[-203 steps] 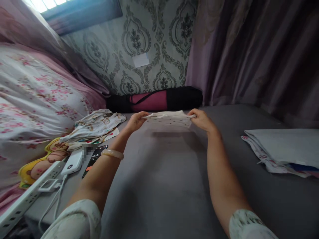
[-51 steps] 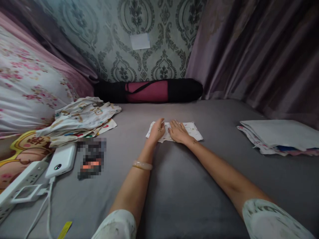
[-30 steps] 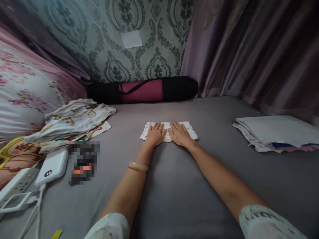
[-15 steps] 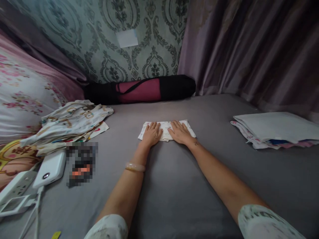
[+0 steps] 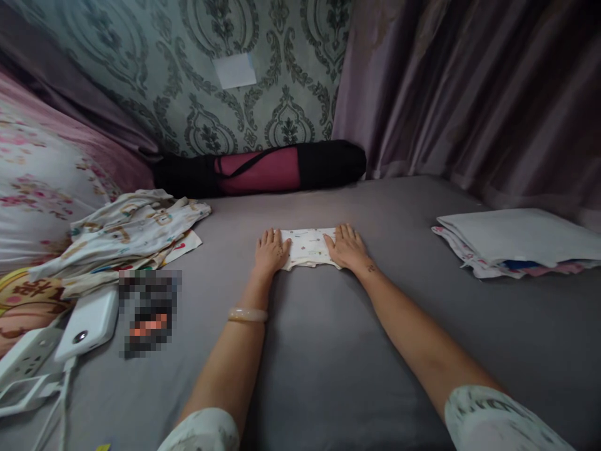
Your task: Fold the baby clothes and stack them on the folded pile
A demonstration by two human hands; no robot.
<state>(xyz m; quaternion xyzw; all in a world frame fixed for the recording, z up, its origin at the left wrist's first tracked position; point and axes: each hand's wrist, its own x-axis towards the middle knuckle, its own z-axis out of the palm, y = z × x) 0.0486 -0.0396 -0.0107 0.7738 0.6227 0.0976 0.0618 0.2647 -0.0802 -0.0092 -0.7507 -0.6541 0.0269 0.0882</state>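
Observation:
A small folded piece of white printed cloth [image 5: 308, 246] lies flat on the grey bed sheet [image 5: 319, 351]. My left hand [image 5: 272, 252] rests flat over its left end, fingers stretched forward and thumb toward the middle. On the right end lies my right hand [image 5: 346, 247], palm down with its fingers extended. Both palms cover the side edges of the cloth. Its lower edge is uneven between my hands. A pale bangle sits on my left forearm.
Loose printed clothes [image 5: 126, 228] are heaped at left, by a floral pillow [image 5: 42, 188]. A white power bank [image 5: 88, 322] and a power strip [image 5: 28, 360] lie nearer. Folded fabric [image 5: 516, 238] is stacked at right. A black and maroon long bag [image 5: 263, 169] lies along the wall.
My hands have moved apart, outward to the two ends of the cloth, uncovering more of its middle. The view has shifted slightly.

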